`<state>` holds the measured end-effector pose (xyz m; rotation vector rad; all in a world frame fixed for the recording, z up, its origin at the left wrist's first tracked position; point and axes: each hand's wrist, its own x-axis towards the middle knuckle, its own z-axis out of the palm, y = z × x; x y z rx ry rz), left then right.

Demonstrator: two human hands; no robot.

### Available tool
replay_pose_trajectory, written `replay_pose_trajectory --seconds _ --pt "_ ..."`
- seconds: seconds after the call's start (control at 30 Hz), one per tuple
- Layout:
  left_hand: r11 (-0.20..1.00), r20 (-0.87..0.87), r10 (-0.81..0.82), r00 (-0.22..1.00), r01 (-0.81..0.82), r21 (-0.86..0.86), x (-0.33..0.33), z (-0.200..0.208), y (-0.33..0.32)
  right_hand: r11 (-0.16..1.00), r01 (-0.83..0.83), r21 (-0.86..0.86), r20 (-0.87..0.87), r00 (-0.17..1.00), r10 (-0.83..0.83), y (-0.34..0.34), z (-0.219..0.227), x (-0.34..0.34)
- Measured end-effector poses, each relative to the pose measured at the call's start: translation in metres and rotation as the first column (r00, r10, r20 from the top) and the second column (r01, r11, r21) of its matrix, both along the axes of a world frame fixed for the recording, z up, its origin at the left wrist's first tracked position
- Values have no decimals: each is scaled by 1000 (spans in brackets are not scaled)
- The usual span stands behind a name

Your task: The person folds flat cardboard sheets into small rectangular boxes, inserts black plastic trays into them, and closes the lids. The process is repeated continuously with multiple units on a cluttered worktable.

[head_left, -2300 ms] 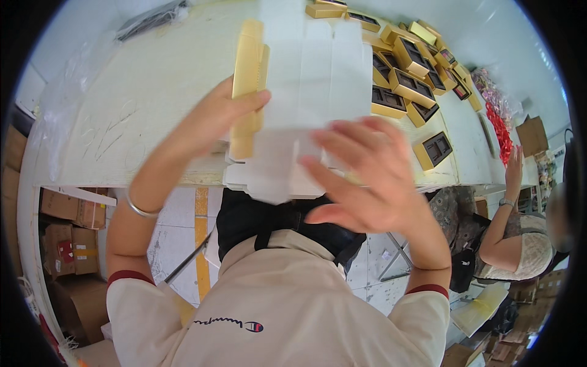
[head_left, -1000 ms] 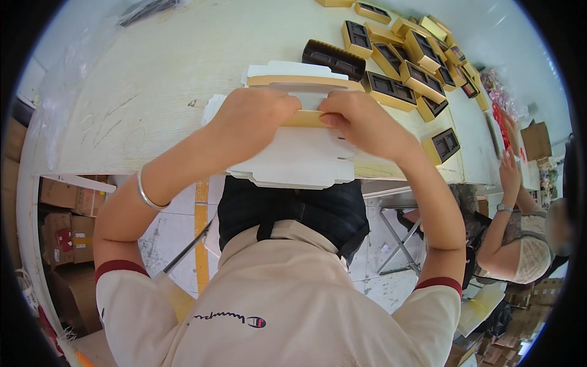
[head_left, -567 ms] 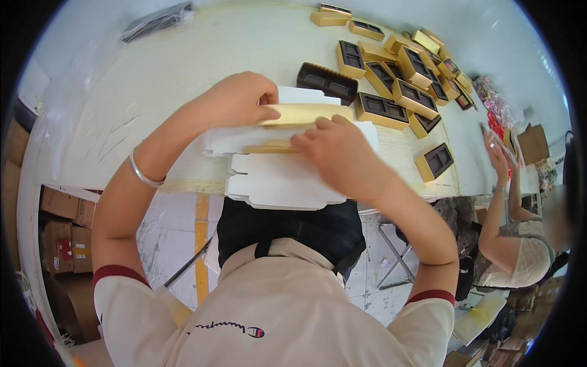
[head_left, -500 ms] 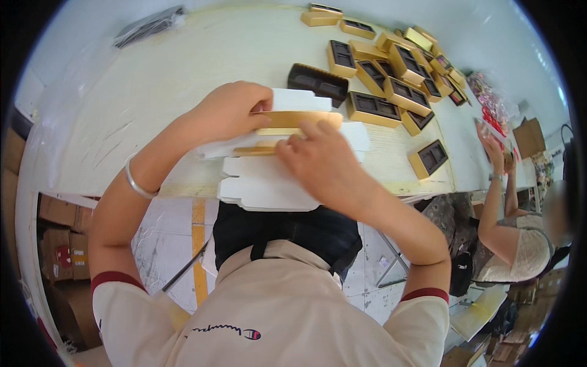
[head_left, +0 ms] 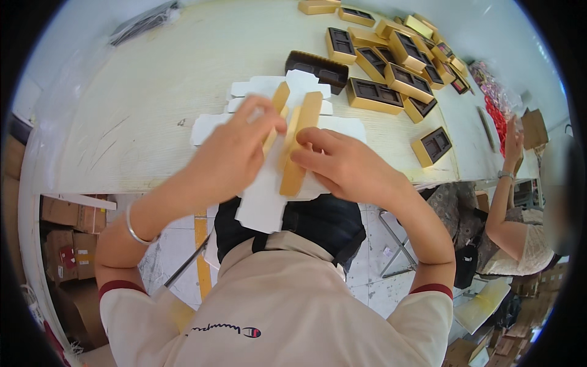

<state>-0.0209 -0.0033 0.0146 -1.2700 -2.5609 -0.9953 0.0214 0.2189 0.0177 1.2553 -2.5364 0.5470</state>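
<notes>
Between my hands stands a part-folded cardboard box blank [head_left: 295,174], gold on its raised long sides and white on its end flaps, with its length pointing toward me. My left hand [head_left: 235,147] is closed on its left gold side, the fingertips partly blurred. On the right gold side my right hand [head_left: 351,160] has its thumb and fingers pinched. Beneath lie flat white box blanks [head_left: 211,125], spread on the near part of the table. Just beyond them is a dark brown plastic tray insert [head_left: 318,70].
Several gold boxes with dark inserts [head_left: 374,95] are heaped at the far right, and a single one [head_left: 431,147] sits nearer. Dark sheets in clear plastic [head_left: 143,23] lie far left on the table [head_left: 153,92]. At right, another person's hands [head_left: 513,144] work beside red material.
The blank has turned from lying crosswise to pointing toward me, and its gold sides now stand up. My left hand has moved nearer to me, my right hand slightly to the right.
</notes>
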Motion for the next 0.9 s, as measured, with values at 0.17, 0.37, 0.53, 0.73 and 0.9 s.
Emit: replay_pose_trajectory --seconds 0.17,0.37,0.53,0.73,0.9 --pt "984 520 -158 839 177 14 5 8 -16 972 -54 -230 118 990 83 7 -16 2" --pt "973 490 -212 846 229 26 -1 3 -18 954 84 -288 172 984 -35 -15 -28 1" --pt "991 291 -134 947 135 15 9 -5 3 894 353 -275 659 746 -93 -22 -2 10" --pt "984 -41 -169 985 171 46 16 -18 7 924 293 -245 771 637 3 -19 13 0" --pt "980 -49 -97 994 104 167 19 -30 5 935 225 -274 666 746 16 -12 -1 3"
